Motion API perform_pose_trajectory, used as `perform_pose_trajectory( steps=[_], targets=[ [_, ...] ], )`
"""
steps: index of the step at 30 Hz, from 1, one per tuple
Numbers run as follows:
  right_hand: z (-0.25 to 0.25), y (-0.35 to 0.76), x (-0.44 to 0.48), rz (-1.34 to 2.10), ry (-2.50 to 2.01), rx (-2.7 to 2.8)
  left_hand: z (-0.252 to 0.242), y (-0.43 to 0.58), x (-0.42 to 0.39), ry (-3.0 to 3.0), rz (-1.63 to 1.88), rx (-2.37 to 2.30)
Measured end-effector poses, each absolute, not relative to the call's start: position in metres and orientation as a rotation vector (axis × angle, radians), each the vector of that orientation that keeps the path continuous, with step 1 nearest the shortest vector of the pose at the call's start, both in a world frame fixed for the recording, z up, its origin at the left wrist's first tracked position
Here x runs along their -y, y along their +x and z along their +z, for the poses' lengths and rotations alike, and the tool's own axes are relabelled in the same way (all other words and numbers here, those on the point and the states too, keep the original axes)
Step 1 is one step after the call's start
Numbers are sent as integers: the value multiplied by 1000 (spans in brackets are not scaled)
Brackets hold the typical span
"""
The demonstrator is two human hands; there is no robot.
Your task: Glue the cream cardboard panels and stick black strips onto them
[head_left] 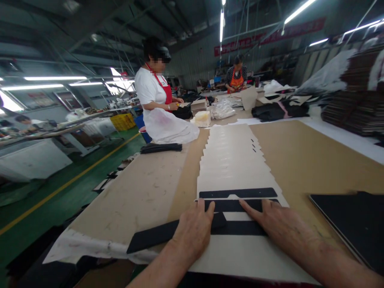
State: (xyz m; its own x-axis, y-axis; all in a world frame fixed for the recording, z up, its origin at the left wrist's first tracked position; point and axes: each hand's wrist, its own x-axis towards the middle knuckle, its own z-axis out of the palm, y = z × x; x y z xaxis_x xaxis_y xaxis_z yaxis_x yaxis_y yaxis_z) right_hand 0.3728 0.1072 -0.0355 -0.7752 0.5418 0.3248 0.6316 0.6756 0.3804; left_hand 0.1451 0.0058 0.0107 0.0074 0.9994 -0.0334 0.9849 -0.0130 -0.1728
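Observation:
My left hand (193, 226) is closed over a loose black strip (153, 237) that slants out from under it to both sides. Its thumb and fingertips press on another black strip (228, 205) laid across a row of overlapping cream sheets (231, 160). Over that strip's right part my right hand (277, 218) rests, thumb and fingers apart, touching its surface. One more black strip (249, 193) with a notched lower edge lies just beyond. Nearer to me, a further black strip (240, 228) is partly hidden by both hands.
Large black panels (354, 224) lie at the right. A pile of black strips (162, 148) sits by white foam wrap (174, 126) at the left edge. A co-worker in a red apron (156, 88) stands beyond; another person (237, 76) works farther back. Dark stacked pieces (357, 92) rise at back right.

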Motion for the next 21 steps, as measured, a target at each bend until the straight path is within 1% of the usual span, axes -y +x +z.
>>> perform_pose_trajectory(
  steps=[6,12,14,18,21],
  targets=[
    [-33,417,-114,-600,-1091,2664,2,111,16,-2167,31,2163],
    [-33,450,-97,-374,-1031,2616,-19,78,40,-2234,-458,2026],
    [-41,450,-84,-311,-1037,2528,-23,75,42,-2212,-551,1987],
    [-55,437,-56,-145,-1215,2307,-23,77,41,-2174,-554,1961],
    [-55,427,-40,91,-1336,2165,-23,75,38,-2156,-506,1923]
  ],
)
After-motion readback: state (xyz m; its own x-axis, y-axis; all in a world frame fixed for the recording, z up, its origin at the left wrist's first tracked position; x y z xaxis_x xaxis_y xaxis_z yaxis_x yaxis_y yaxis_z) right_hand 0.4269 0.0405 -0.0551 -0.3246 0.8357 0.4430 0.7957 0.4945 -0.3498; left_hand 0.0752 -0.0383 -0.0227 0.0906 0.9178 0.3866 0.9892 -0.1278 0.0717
